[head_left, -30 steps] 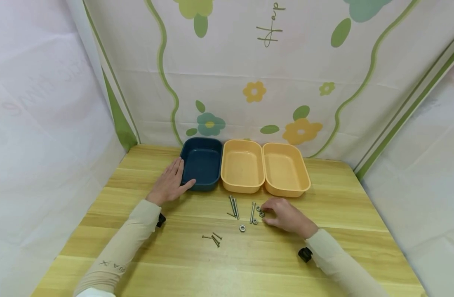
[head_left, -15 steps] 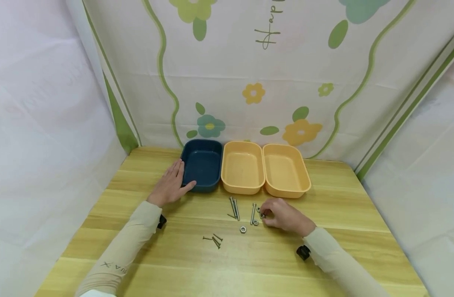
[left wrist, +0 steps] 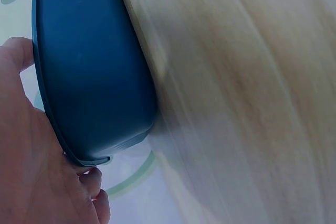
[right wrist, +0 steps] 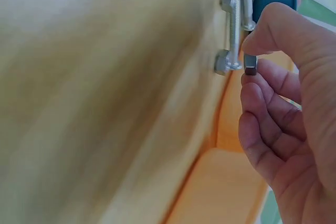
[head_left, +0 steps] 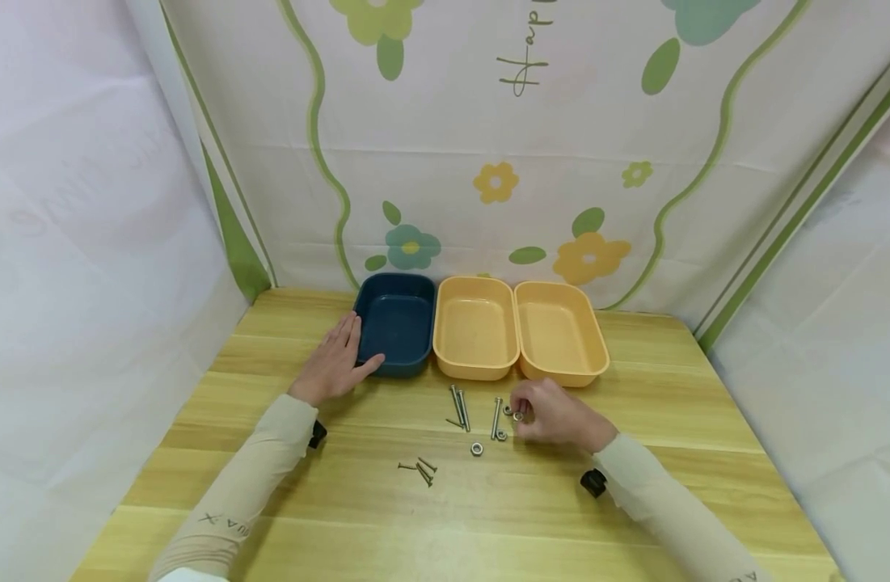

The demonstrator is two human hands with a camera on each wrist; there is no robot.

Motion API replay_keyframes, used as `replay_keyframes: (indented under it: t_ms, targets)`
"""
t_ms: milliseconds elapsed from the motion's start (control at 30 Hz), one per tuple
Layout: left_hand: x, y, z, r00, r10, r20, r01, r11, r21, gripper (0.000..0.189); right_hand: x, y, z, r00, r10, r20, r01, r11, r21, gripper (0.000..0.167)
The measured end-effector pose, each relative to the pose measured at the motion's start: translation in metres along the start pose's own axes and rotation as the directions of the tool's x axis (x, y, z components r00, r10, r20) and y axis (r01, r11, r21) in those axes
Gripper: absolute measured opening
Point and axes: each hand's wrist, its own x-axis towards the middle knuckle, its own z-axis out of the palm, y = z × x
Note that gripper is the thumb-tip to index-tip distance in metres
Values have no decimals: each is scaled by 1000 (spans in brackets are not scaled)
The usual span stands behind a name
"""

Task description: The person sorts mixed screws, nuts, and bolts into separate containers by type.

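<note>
My left hand (head_left: 331,360) rests on the near-left corner of a dark blue tray (head_left: 395,365), fingers along its left side and thumb over the front rim. In the left wrist view the tray's wall (left wrist: 94,66) fills the space beside the hand. With thumb and fingertips, my right hand (head_left: 557,416) pinches a hex nut (right wrist: 250,64), seen edge-on in the right wrist view and just lifted off the wood. Close by lie another nut (head_left: 508,411), a long bolt (head_left: 496,419) and a nut (head_left: 501,435) at the bolt's lower end.
Two yellow trays (head_left: 477,371) (head_left: 565,378) stand right of the blue one, against a patterned cloth backdrop (head_left: 445,186). More long bolts (head_left: 460,408), a loose nut (head_left: 477,449) and several small screws (head_left: 423,473) lie on the wooden table (head_left: 445,525).
My right hand has closed its thumb and fingers on a nut and raised it slightly from the table. My left hand stays in place on the blue tray.
</note>
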Motion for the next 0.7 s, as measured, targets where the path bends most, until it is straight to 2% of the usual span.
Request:
replay_keyframes:
  t_ms: [333, 567, 700]
  targets:
    - [0, -2, 2, 1000, 7, -7, -7, 1000, -1, 99, 19, -12, -26, 996, -86, -22, 84, 995, -54, 16]
    - [0, -1, -1, 1000, -1, 7, 1, 1000, -1, 99, 44, -24, -41, 996, -85, 2, 85, 993, -84, 12]
    - [0, -1, 0, 1000, -3, 9, 3, 1000, 2, 98, 60, -30, -47, 994, -110, -3, 110, 991, -77, 11]
